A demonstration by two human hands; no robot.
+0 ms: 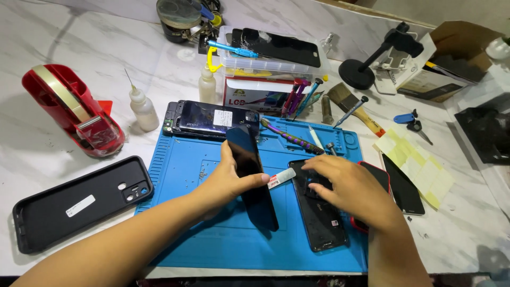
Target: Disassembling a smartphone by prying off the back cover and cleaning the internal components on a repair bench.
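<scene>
Pinched between thumb and fingers of the left hand (229,180), a dark phone screen panel (251,175) is held upright on its long edge, its lower end resting on the blue repair mat (212,239). It appears to be kept raised this way so that the opened phone body (319,215), lying flat on the mat just beside it, stays uncovered. On that phone body the right hand (348,186) is laid with fingers bent, fingertips pressing near its upper end; nothing is seen gripped in it. A small white tube (281,178) lies between the two hands.

Behind the mat, another opened phone (212,119) is set flat, with screwdrivers (297,98) leaning against a clear plastic box (271,56). A black phone case (79,202) lies to the left, near a red tape dispenser (71,109) and a small needle-tipped bottle (143,109). To the right lie yellow sticky notes (419,165) and a brush (353,106). Everything rests on a white marble-patterned table (462,234); little of the room is shown beyond it.
</scene>
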